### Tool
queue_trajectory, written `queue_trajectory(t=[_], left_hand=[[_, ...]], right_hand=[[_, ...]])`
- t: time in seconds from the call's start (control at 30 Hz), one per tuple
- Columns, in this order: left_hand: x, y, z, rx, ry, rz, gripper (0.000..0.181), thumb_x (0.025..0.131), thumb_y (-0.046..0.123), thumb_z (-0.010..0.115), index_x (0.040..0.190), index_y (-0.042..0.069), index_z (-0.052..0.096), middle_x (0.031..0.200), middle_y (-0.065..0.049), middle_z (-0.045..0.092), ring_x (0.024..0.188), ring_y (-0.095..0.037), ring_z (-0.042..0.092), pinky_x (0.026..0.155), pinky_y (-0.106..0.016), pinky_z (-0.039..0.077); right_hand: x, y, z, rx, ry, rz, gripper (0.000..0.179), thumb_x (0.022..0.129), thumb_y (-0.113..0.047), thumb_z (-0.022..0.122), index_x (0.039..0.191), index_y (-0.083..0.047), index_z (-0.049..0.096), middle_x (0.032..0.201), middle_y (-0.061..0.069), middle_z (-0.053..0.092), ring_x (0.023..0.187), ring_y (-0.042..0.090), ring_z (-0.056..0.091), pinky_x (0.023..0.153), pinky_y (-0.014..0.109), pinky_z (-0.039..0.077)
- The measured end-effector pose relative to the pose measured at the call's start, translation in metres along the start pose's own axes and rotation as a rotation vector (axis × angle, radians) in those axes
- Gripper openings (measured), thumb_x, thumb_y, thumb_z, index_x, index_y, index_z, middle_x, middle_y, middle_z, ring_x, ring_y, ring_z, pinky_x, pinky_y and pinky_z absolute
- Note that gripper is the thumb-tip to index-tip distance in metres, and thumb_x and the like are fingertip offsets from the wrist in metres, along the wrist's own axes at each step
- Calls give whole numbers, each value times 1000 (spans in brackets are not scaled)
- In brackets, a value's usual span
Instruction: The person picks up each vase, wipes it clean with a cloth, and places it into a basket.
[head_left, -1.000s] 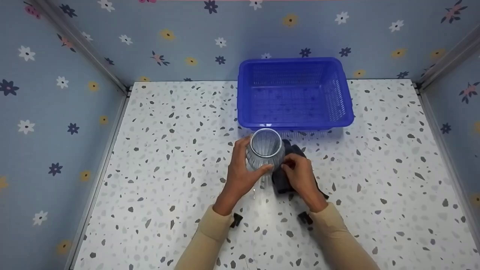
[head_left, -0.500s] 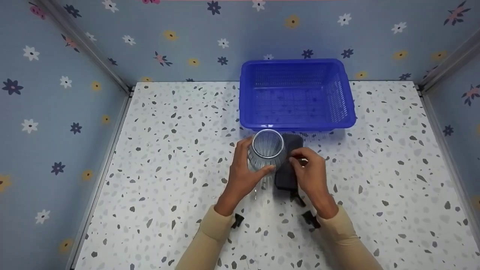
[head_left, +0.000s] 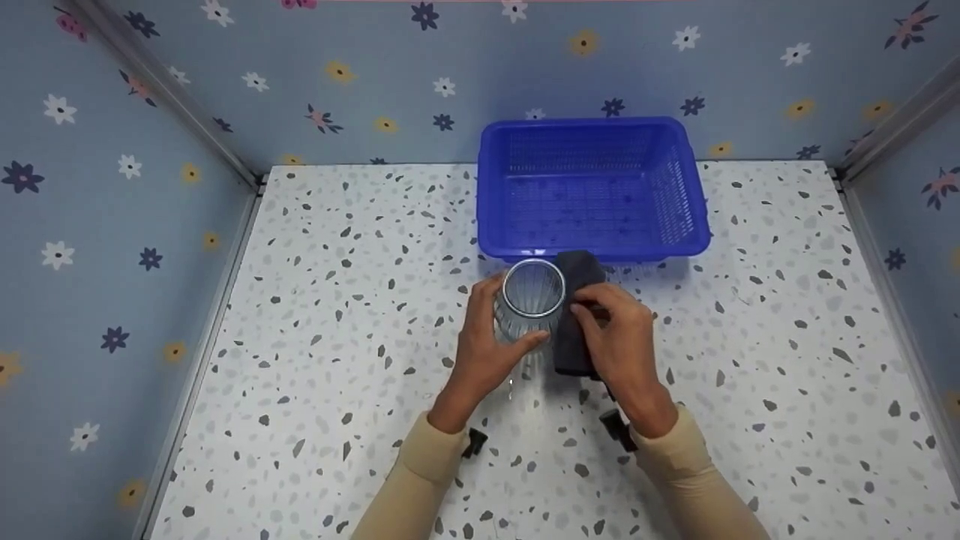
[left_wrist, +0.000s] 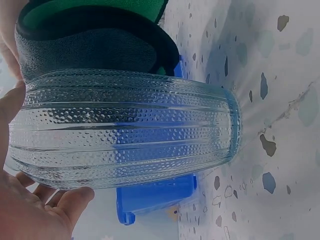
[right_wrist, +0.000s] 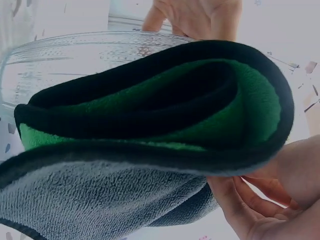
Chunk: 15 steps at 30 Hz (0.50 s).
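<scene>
A clear ribbed glass vase (head_left: 517, 324) with a dimpled surface stands upright on the table. My left hand (head_left: 484, 341) grips it round its upper body, thumb in front and fingers on the far side, as the left wrist view shows. Beside the vase on its right, a folded microfibre cloth (head_left: 573, 352), grey outside and green inside with black edging, is pinched between thumb and fingers of my right hand (head_left: 621, 341). The right wrist view shows the folds of the cloth (right_wrist: 110, 195) close along the glass; whether they touch is unclear.
A blue perforated plastic basket (head_left: 592, 251) stands just behind the vase and cloth, near the back wall. Flower-patterned panels (head_left: 375, 82) enclose the speckled white table (head_left: 337, 300) at the back and both sides.
The cloth has shifted away from me along the vase's right side, its folds changing shape. My right hand has moved rightward with it. The left hand and vase have hardly moved.
</scene>
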<state>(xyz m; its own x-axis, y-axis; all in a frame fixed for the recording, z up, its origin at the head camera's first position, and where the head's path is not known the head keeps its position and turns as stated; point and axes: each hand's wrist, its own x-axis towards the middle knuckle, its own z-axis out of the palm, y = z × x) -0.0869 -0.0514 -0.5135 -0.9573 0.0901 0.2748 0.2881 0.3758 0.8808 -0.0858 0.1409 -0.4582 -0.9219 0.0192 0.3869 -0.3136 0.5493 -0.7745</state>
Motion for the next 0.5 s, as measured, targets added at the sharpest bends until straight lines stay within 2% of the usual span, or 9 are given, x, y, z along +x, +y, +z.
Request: queue_trajectory(t=[0.3, 0.5], left_hand=[[-1, -1, 0, -1, -9, 3, 90, 86, 34, 90, 157, 10, 40, 156, -9, 44, 144, -25, 46, 114, -50, 45], [-1, -2, 0, -18, -3, 12, 89, 86, 34, 90, 156, 9, 41, 155, -9, 45, 144, -23, 46, 115, -48, 43]], right_hand=[[-2, 9, 1, 19, -8, -12, 12, 89, 12, 77, 98, 4, 76, 96, 14, 74, 88, 27, 75, 75, 39, 63], [-8, 22, 5, 38, -22, 53, 13, 87, 16, 75, 95, 6, 74, 93, 16, 73, 87, 30, 74, 74, 38, 62]])
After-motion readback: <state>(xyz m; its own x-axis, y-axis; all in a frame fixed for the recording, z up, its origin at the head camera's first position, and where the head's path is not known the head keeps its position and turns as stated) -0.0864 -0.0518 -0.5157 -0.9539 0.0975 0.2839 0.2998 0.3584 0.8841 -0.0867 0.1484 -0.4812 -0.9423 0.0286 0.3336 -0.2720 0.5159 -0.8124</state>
